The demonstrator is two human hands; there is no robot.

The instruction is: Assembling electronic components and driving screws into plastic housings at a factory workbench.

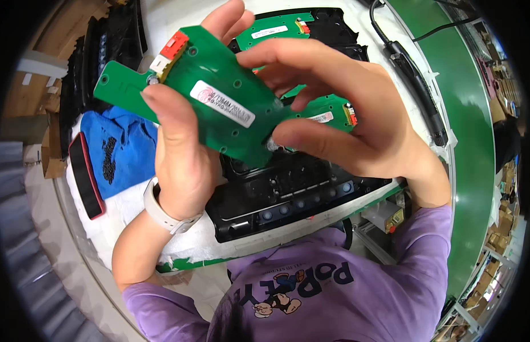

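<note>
A green circuit board (219, 128) is raised above the table, its labelled face toward me. It has a white label, small round holes and a red, white and yellow connector block on its upper left edge. My left hand (182, 128) grips it, thumb on the near face by the connector and fingers behind. My right hand (356, 102) curls round the board's right edge. Its thumb lies near a shiny grey spot at the lower right corner, and its index fingertip is at the upper edge. Whether anything small sits between those fingers is hidden.
Black plastic panels (287, 196) lie beneath my hands, with further green boards (270, 28) on them. A blue cloth (125, 151) with a dark pile and a black, red-edged case (86, 175) are at left. More black parts stand far left; a corded black tool (416, 91) lies right.
</note>
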